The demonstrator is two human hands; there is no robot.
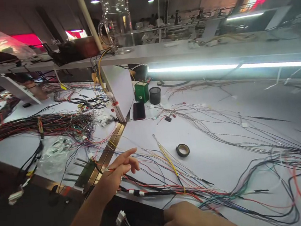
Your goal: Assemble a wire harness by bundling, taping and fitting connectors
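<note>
My left hand (122,169) is over the table's front part, fingers stretched out and apart, with nothing gripped. Beneath and beside it runs a wire harness (158,192), partly wrapped in black tape with white labels. At the front edge my right hand (185,218) is curled and blurred; what its fingers hold, if anything, is hidden. To its left, a white connector (120,218) with thin wires hangs below the edge. A yellow-sleeved wire bundle (169,161) branches off the harness. Behind it lies a roll of black tape (183,150).
A green box (141,92), a black mesh cup (155,95) and a dark phone-like object (139,111) stand or lie at the back. Loose wires (221,134) spread across the right. A dense wire bundle (47,126) and plastic bag (55,154) lie left. A shelf (187,49) crosses above.
</note>
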